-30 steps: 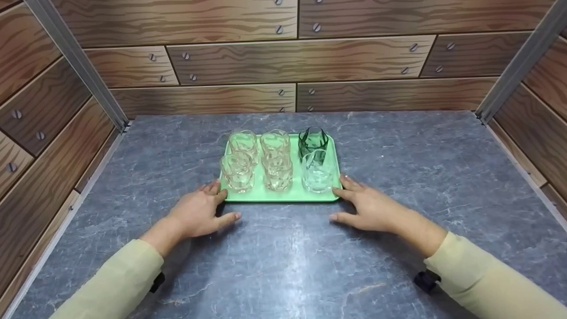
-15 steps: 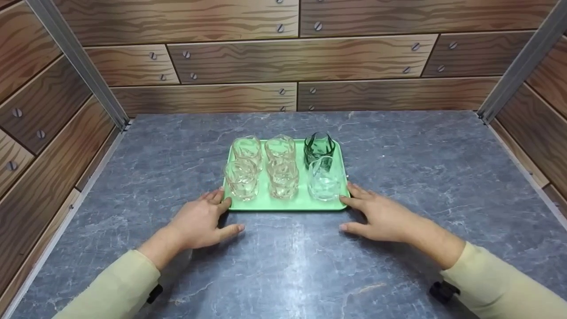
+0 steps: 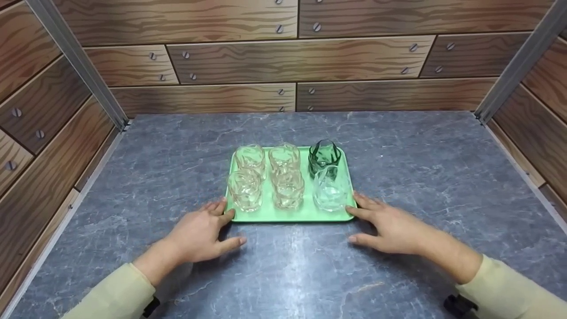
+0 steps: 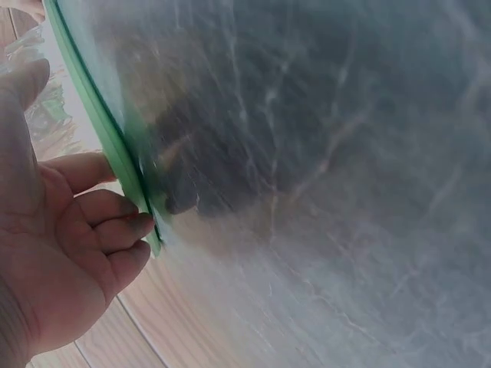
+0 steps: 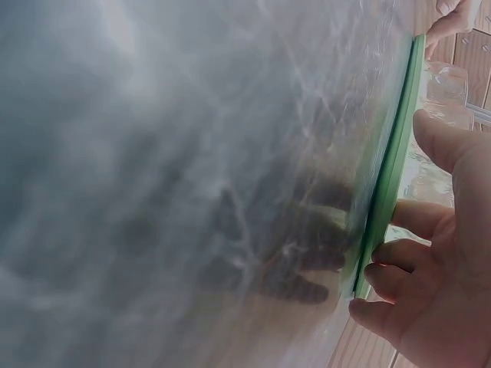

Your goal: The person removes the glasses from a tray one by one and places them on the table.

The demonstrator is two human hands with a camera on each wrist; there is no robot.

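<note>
In both wrist views the flat rectangular light-green plastic tray (image 3: 266, 216) is seen only as a thin green edge (image 4: 115, 157) (image 5: 387, 188), and the glasses behind it are blurred to pale glints; how many there are cannot be told from those views. The grey marbled surface (image 3: 288, 270) fills most of each wrist picture, out of focus. In the head view the fingertips at the tray's corners are partly hidden under the rim, so contact beneath it cannot be made out.

The left hand (image 3: 199, 232) is laid palm-down at the tray's near left corner, the thumb stretched along the surface and the fingers gently bent against the rim; in the left wrist view (image 4: 69, 230) the fingers are seen curled onto the green edge. The right hand (image 3: 390, 223) is placed likewise at the near right corner, its fingers (image 5: 399, 268) bent round the edge. Both forearms are covered by pale beige sleeves (image 3: 115, 294).

The tray lies flat near the middle of the surface, its long axis running left to right. Five clear faceted drinking glasses (image 3: 288, 191) and one dark green faceted glass (image 3: 324, 156) are stood upright on it in two rows of three, the green one at the far right. Wood-patterned wall panels (image 3: 292, 57) are seen behind.
</note>
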